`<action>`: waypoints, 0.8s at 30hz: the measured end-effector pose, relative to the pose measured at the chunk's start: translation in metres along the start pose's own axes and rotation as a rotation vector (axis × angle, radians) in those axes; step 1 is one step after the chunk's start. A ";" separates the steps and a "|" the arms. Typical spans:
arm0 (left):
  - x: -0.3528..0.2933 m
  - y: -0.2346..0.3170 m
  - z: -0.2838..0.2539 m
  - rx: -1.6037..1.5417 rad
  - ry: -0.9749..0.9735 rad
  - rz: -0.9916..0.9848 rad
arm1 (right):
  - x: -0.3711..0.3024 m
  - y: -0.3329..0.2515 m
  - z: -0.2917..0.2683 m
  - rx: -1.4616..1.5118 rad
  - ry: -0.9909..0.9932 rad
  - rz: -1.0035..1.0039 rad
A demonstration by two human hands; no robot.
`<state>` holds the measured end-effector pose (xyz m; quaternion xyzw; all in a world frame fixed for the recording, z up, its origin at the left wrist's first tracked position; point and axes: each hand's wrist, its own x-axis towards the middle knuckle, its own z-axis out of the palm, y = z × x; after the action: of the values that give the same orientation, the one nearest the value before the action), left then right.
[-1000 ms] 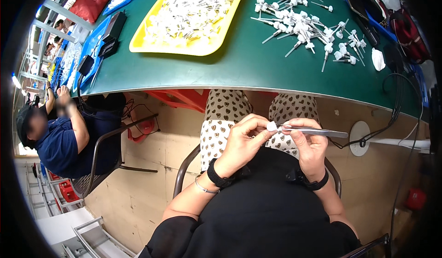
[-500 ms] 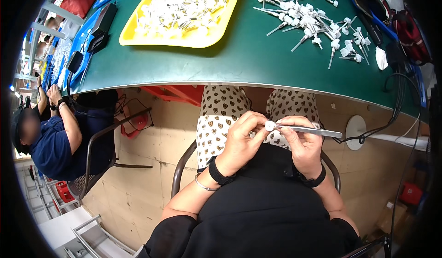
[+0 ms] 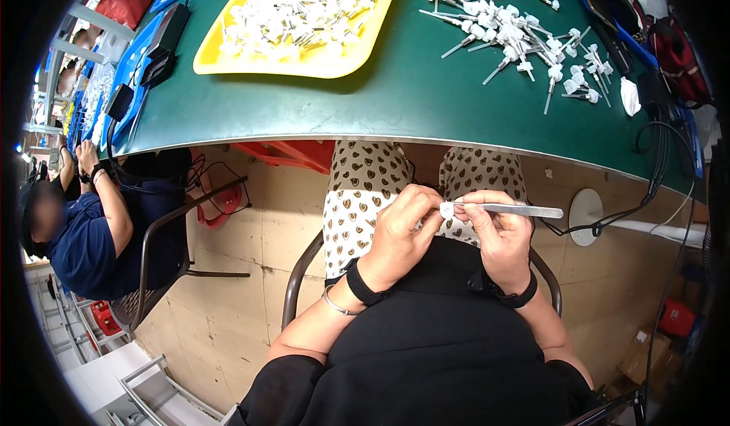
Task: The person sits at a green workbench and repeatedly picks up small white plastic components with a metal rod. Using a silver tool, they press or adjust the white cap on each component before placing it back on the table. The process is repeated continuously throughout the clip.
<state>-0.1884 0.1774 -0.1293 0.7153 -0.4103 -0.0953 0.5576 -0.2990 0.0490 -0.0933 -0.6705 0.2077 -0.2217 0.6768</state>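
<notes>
A green desk (image 3: 251,118) with a pale edge curves above a floor (image 3: 228,312) of beige tiles, marked by dark joints. At left stands a brown-framed chair (image 3: 145,274), with pale metal frames (image 3: 143,366) below. A white pole (image 3: 654,229) with a round disc (image 3: 587,217) extends at right. A small light (image 3: 18,148) glows far left.

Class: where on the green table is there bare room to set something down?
Bare tabletop runs along the near edge, in front of the yellow tray and the scattered white parts, with another bare patch between those two. Crowded: the tray, the parts, and the right end with cables and a dark red bag.
</notes>
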 end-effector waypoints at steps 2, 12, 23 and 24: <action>0.000 0.000 0.000 0.009 0.003 0.013 | 0.000 -0.001 0.000 -0.005 -0.001 0.001; -0.001 0.004 0.002 0.003 0.022 0.001 | -0.002 0.000 0.000 0.028 -0.015 0.019; -0.005 0.001 0.003 -0.007 0.003 0.028 | 0.000 -0.007 -0.002 -0.304 -0.071 -0.152; -0.004 0.001 0.003 -0.027 -0.001 0.015 | 0.000 -0.006 -0.003 -0.303 -0.076 -0.154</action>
<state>-0.1930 0.1783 -0.1307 0.7045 -0.4144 -0.0969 0.5679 -0.3003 0.0465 -0.0873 -0.7868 0.1611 -0.2133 0.5563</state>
